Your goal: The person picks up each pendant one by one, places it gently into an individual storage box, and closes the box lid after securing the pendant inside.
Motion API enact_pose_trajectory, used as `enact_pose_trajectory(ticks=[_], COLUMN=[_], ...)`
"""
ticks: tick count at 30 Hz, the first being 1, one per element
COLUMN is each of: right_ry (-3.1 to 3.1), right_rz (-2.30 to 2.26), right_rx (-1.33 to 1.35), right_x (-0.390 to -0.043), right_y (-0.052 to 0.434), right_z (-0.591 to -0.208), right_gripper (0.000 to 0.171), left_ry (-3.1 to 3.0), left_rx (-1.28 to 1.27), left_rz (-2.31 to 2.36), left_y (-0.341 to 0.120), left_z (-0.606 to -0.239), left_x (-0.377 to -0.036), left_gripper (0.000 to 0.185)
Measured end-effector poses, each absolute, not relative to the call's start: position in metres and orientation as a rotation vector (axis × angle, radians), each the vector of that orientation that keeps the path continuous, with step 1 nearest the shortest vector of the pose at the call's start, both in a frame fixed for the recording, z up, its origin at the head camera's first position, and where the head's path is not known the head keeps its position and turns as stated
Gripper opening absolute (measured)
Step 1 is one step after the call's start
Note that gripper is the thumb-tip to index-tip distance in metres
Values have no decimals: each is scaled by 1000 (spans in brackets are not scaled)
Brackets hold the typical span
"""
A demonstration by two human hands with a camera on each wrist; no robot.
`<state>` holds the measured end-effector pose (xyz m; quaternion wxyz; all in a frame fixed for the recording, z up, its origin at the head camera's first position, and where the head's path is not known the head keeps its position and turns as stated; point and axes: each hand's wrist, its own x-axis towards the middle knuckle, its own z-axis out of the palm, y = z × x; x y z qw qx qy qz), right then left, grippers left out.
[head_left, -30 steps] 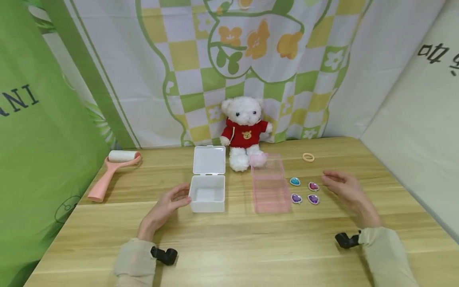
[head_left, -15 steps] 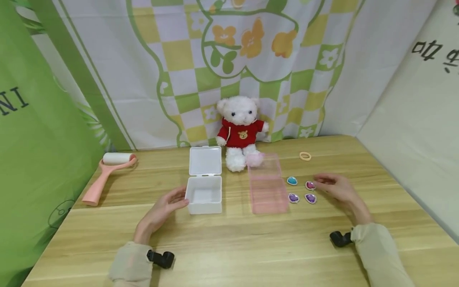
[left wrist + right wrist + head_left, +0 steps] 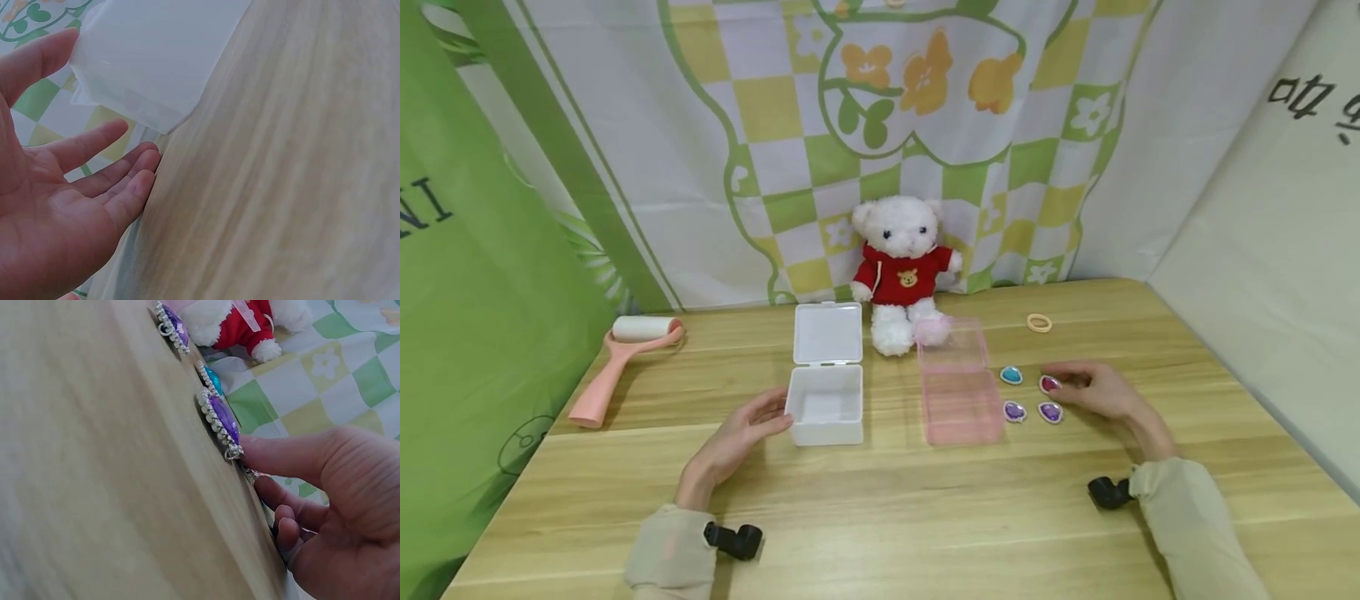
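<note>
Left hand (image 3: 735,442) lies open on the wooden table (image 3: 880,517), fingers relaxed, fingertips at the left wall of the open white box (image 3: 826,406); contact cannot be confirmed. Right hand (image 3: 1093,390) rests beside four heart-shaped gems, fingers loosely curled, fingertips at the magenta gem (image 3: 1049,384); whether it is pinched is unclear. That gem is partly hidden by the fingers. The clear pink box (image 3: 961,398) stands between white box and gems.

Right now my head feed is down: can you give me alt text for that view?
The right hand touches a pink gem among four gems right of an open pink box. The left hand rests open against an open white box on the wooden table.
</note>
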<state>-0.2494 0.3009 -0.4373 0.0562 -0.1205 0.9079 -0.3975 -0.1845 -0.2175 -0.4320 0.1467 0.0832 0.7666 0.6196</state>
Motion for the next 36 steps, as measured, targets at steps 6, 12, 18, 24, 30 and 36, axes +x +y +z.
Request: enact_pose_trajectory(ticks=[6,12,18,24,30,36], right_ry=[2820,2846,2873,2869,2877,2924], right_rz=[-1114,-1095,-1069,-1080,-1072,-1024], right_rx=[-361,-376,-372,-384,-383,-407], right_x=[-249,-246,-246,-248,-247,-246], right_y=[300,301,299,302,302,299], right_z=[-438,-436,-435,-437,-435,-433], right_gripper=[48,49,50,51,50,47], left_ry=[2208,2206,2210,2216,2209,2209], left_rx=[246,238,242,238,235,240], left_rz=[1778,1763,1761,1759,1761,1769], left_y=[-217,-216,-216,-217,-218,-218], left_z=[-431,-430,-429,-430,-430,-430], left_x=[-185,-185,-185,-185,-184,-184], left_gripper=[63,63,63,63,63,63])
